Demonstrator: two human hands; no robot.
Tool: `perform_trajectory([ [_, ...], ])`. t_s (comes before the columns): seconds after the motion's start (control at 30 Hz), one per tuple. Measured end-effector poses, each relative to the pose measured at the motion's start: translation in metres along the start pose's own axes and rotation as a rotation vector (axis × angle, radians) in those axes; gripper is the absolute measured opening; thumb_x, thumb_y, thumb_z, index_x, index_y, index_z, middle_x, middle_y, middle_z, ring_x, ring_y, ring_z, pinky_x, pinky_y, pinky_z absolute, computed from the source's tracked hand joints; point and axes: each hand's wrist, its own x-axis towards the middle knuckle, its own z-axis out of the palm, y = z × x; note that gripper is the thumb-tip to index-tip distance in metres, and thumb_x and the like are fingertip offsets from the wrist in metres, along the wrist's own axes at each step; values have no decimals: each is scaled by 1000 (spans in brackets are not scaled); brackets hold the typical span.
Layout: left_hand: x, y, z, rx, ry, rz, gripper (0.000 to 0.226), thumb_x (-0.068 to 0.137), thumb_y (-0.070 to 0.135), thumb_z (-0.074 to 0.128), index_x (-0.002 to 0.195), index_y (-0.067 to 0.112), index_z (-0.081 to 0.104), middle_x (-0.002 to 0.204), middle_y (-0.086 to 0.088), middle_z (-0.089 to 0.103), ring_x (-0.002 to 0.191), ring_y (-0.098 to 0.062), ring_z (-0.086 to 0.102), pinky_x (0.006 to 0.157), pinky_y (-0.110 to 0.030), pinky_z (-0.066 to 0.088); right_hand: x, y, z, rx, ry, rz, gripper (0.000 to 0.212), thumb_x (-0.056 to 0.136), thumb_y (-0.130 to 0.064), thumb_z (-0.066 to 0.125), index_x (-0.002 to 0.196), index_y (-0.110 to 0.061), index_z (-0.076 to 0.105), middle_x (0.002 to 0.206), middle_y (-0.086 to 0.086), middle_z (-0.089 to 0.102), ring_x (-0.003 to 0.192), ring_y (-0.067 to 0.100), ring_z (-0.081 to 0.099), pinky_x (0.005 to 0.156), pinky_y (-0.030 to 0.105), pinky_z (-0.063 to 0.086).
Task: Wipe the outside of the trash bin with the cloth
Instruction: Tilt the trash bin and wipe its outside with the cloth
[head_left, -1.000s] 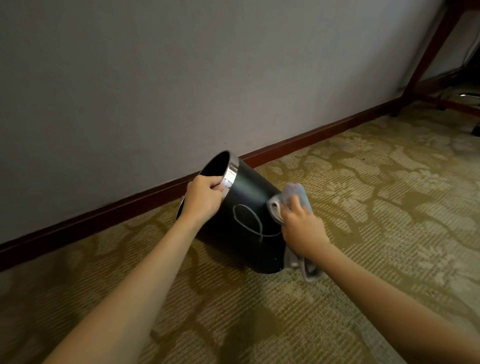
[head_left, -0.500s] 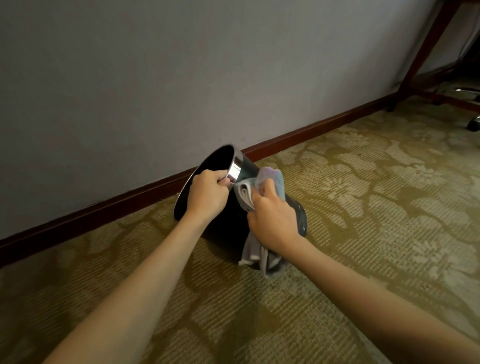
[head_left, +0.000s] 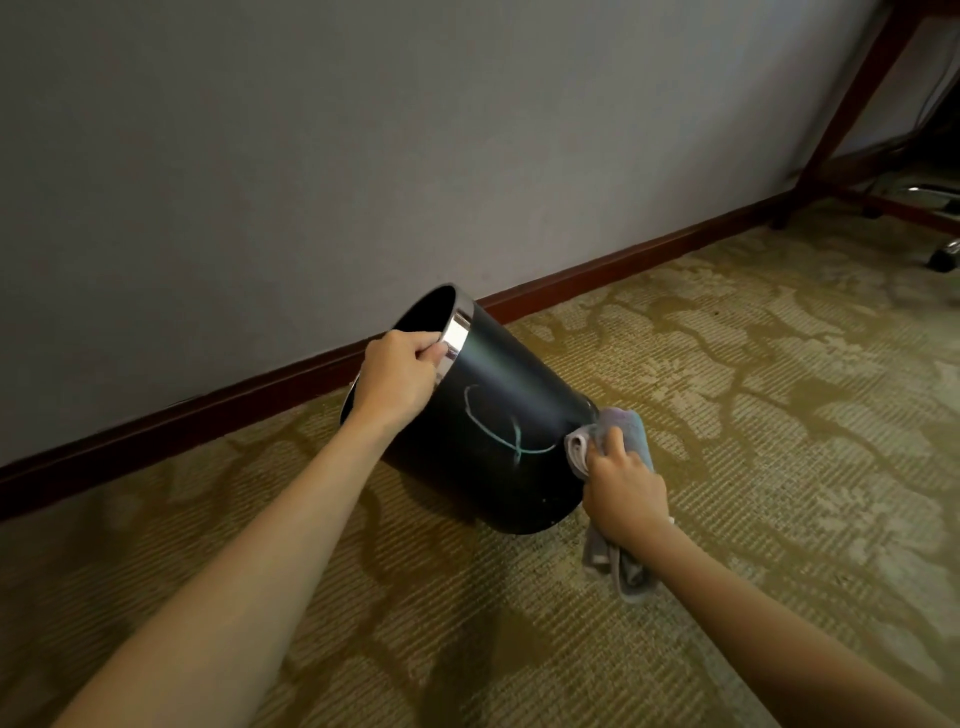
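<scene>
A black trash bin (head_left: 498, 410) with a shiny metal rim is tilted toward the wall, its base edge on the carpet. A pale green scribble marks its side. My left hand (head_left: 397, 376) grips the rim at the top, fingers curled over the metal band. My right hand (head_left: 623, 488) holds a bunched grey-lilac cloth (head_left: 621, 434) and presses it against the bin's lower right side near the base. Part of the cloth hangs down below my wrist.
Patterned olive carpet (head_left: 753, 415) covers the floor. A grey wall with a dark red baseboard (head_left: 613, 265) runs behind the bin. Dark red table legs (head_left: 852, 98) and a chrome chair base (head_left: 935, 197) stand at the far right.
My right hand slid the cloth from near the rim down the bin's side to the base, uncovering the green scribble. The left hand kept its grip on the rim.
</scene>
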Motion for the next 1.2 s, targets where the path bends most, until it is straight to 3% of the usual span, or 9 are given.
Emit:
perform_trajectory([
  [0.17, -5, -18, -27, -70, -446, 4, 25, 98, 33, 43, 112, 41, 61, 114, 14, 64, 109, -7, 55, 92, -35, 43, 3, 1, 2, 39, -11, 32, 21, 89, -12, 52, 108, -5, 53, 116, 11, 40, 86, 28, 53, 54, 30, 33],
  [0.3, -8, -41, -47, -10, -546, -51, 30, 94, 25, 53, 122, 34, 60, 123, 12, 61, 119, -7, 49, 101, -38, 36, 5, 0, 3, 51, -4, 26, 22, 89, -12, 53, 110, -4, 54, 115, 11, 41, 86, 29, 53, 54, 31, 32],
  [0.43, -14, -50, -45, 82, -485, -61, 23, 90, 16, 60, 104, 33, 67, 100, 10, 68, 100, -6, 61, 91, -34, 48, 6, 3, 4, 34, -2, 2, 23, 89, -11, 52, 111, -4, 54, 114, 12, 42, 83, 30, 53, 55, 30, 31],
  [0.53, -18, -46, -35, 63, -375, -88, 29, 89, 13, 60, 113, 27, 66, 108, 7, 68, 107, -10, 59, 90, -29, 47, 9, 2, 0, 67, -26, 43, 19, 89, -11, 51, 106, -4, 54, 116, 13, 42, 82, 30, 52, 54, 32, 34],
  [0.63, -20, -37, -26, 79, -321, -44, 26, 89, 14, 60, 110, 27, 68, 106, 6, 69, 107, -13, 59, 95, -39, 47, 20, -13, -20, 193, -50, 118, 17, 89, -12, 51, 103, -3, 54, 118, 14, 41, 79, 30, 49, 57, 34, 36],
  [0.93, -21, -17, -7, 173, -261, 89, 19, 87, 13, 61, 77, 28, 66, 75, 8, 65, 79, -10, 61, 70, -25, 45, 21, -66, -55, 216, 357, -175, 38, 80, -8, 59, 118, -1, 55, 114, 16, 49, 81, 31, 56, 47, 33, 43],
  [1.0, -19, -20, -8, 178, -259, 87, 19, 87, 13, 61, 72, 25, 63, 73, 7, 65, 76, -9, 61, 65, -23, 45, 14, -54, -37, 137, 300, -185, 43, 83, -10, 58, 125, -5, 52, 115, 14, 48, 86, 28, 54, 52, 36, 49],
  [1.13, -18, -26, -8, 140, -208, 41, 11, 86, 13, 63, 90, 24, 65, 77, 15, 63, 78, 4, 56, 63, -16, 40, 3, -14, 3, 88, 78, 0, 34, 87, -12, 53, 121, -7, 52, 119, 11, 43, 89, 28, 55, 54, 33, 36],
  [1.2, -19, -26, -3, 154, -186, 43, 12, 87, 15, 62, 88, 27, 61, 80, 11, 65, 80, -3, 60, 66, -23, 46, 2, 2, 12, 52, -23, 50, 31, 88, -11, 53, 119, -6, 51, 119, 11, 39, 92, 30, 55, 56, 33, 38],
])
